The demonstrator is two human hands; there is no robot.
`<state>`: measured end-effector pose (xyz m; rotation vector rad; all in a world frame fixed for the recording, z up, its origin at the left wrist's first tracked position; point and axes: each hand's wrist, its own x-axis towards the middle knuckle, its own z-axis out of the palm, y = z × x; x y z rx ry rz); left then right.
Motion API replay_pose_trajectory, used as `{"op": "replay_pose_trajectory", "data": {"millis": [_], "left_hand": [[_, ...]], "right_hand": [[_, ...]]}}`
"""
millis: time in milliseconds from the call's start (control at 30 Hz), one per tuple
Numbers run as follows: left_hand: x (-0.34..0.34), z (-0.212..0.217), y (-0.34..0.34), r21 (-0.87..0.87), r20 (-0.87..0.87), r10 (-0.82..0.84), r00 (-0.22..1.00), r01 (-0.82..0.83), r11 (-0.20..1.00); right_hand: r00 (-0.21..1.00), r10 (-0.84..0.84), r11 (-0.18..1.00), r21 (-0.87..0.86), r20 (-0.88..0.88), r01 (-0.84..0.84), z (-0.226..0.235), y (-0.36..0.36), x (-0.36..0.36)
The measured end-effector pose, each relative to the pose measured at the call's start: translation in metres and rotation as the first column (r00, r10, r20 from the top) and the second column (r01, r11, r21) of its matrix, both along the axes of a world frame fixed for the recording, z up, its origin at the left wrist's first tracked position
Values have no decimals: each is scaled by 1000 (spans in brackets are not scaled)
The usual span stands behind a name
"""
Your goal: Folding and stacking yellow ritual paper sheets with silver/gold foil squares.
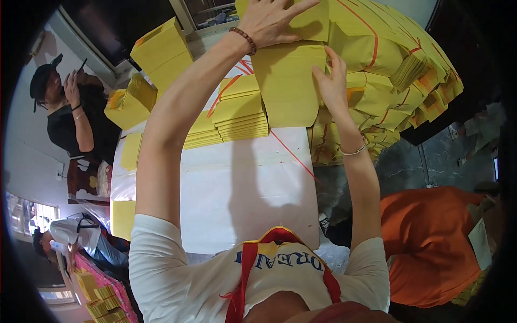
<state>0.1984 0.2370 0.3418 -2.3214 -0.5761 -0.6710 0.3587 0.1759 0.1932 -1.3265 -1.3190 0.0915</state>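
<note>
My left hand [269, 21] lies open and flat on the yellow paper stack [288, 81] at the white surface's [242, 183] far edge, my right hand [331, 81] open against the stack's right side.

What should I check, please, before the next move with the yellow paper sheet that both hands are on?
1. Left hand flat on the upper yellow paper stack: ok, palm down with fingers spread.
2. Right hand on the right edge of the yellow sheet: ok, fingers touch it; a real grip cannot be told.
3. Sheet lying flat on the white table: ok, no curl visible.
4. Bundled pile with orange straps steady at the right: cannot tell; it looks heaped and uneven.
5. Small yellow stacks clear of the sheet: not ok, they touch its left edge.
</note>
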Motion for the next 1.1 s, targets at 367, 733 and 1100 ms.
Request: {"op": "replay_pose_trajectory", "data": {"millis": [367, 733, 1100], "left_hand": [[7, 7, 9, -21, 30, -19, 999, 20, 1000], [4, -9, 44, 281, 89, -190, 978, 158, 947], [2, 2, 3, -58, 57, -46, 997, 50, 997]], "right_hand": [[997, 69, 996, 49, -17, -68, 27, 29, 20], [960, 182, 983, 10, -212, -184, 15, 39, 16], [886, 326, 936, -19, -330, -352, 26, 32, 29]]}}
